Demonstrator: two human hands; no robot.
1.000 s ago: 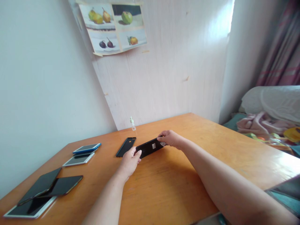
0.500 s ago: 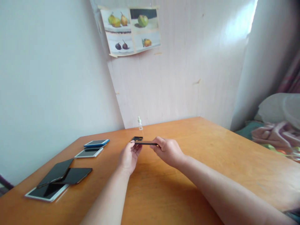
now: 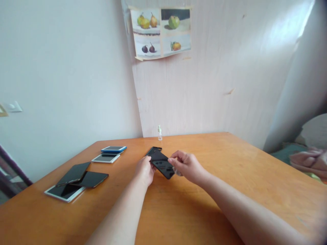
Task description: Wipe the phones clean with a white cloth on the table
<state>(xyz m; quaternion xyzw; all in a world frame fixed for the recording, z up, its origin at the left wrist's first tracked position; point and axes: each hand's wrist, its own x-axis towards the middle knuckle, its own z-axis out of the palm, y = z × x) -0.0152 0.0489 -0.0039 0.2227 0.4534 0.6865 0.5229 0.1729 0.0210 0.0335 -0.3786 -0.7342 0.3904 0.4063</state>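
A black smartphone [image 3: 161, 164] is tilted above the table, its glossy dark face turned up toward me and showing reflections. My left hand [image 3: 146, 170] is closed on its left edge, thumb on top and fingers underneath. At the opposite edge, my right hand [image 3: 187, 165] is closed, with bent fingertips against the phone's edge. Something whitish shows beneath the right fingers; I cannot tell what it is. Just behind the phone lies a black phone case [image 3: 157, 148], partly covered by it.
On the left of the wooden table [image 3: 230, 204] lie a blue-edged device [image 3: 113, 149], a white device [image 3: 106, 158], and a pile with dark tablets [image 3: 74, 173] over a white tablet [image 3: 65, 193]. A small clear bottle [image 3: 159, 133] stands at the back by the wall.
The phone has turned from edge-on to face-up, its near right corner now lower. My right fingers have shifted along its edge. The camera view has swung slightly left.
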